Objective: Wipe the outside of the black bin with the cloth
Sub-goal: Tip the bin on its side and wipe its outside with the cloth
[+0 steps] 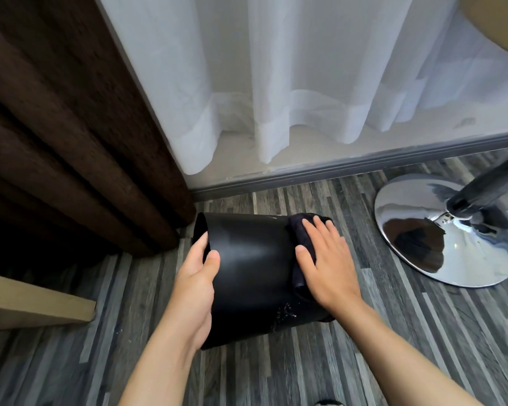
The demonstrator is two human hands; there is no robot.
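Observation:
The black bin [252, 268] is tipped on its side above the floor, its open mouth facing left. My left hand [198, 281] grips the bin's rim, thumb on the outer wall and fingers inside. A dark cloth [298, 232] is spread over the bin's right end, near its base. My right hand [326, 262] lies flat on the cloth with fingers apart, pressing it against the bin's outer wall. Pale specks show on the bin's lower wall near the base.
A brown curtain [71, 136] hangs at the left, a sheer white curtain [291, 83] behind the bin. A chrome round stool base [440, 259] with its pole stands at the right. A pale wooden board [35, 306] lies at the left on the grey striped floor [423, 332].

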